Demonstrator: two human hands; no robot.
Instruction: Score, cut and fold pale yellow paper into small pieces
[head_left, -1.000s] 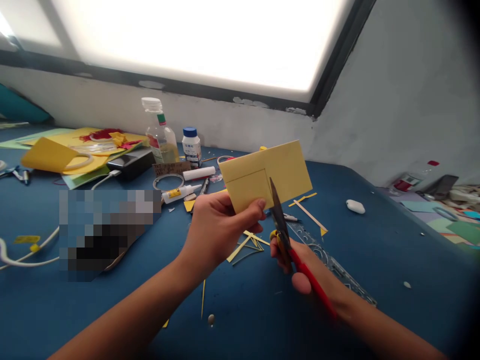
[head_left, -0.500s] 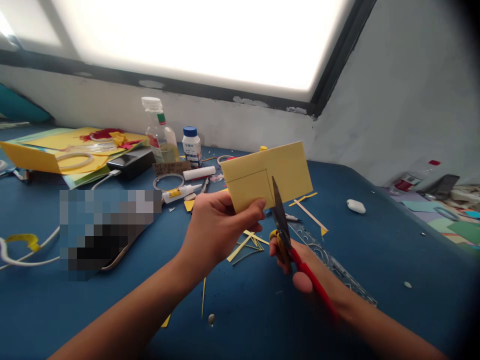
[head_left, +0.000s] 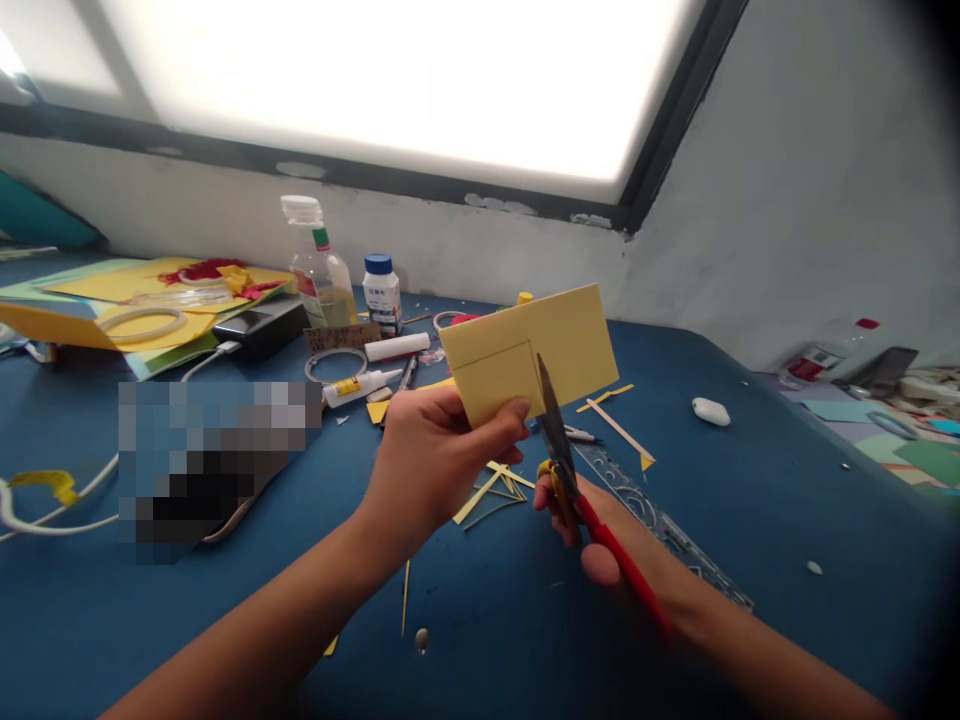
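My left hand point(head_left: 446, 445) pinches the lower left edge of a yellow sheet of card point(head_left: 566, 335), thumb in front and fingers behind. A pencilled line on the card runs across and then bends down. My right hand point(head_left: 581, 525) holds a pair of scissors point(head_left: 556, 440) with red and yellow handles. Its dark blades lie over the card's lower edge beside the drawn downward line, tips pointing up. I cannot tell how far the blades have cut. Below the card, thin yellow paper strips point(head_left: 499, 490) lie on the blue table point(head_left: 480, 610).
A clear stencil ruler point(head_left: 667, 530) lies beneath my right forearm. Behind my left hand are a glue bottle point(head_left: 360, 387), a white jar with blue cap point(head_left: 382, 295) and a plastic bottle point(head_left: 322, 265). A white earbud case point(head_left: 710, 411) sits to the right; a blurred-out phone point(head_left: 255, 500) lies left.
The card and the scissors have shifted very slightly left together. Both hands keep their grip, and the blades stay at the same place by the drawn line.
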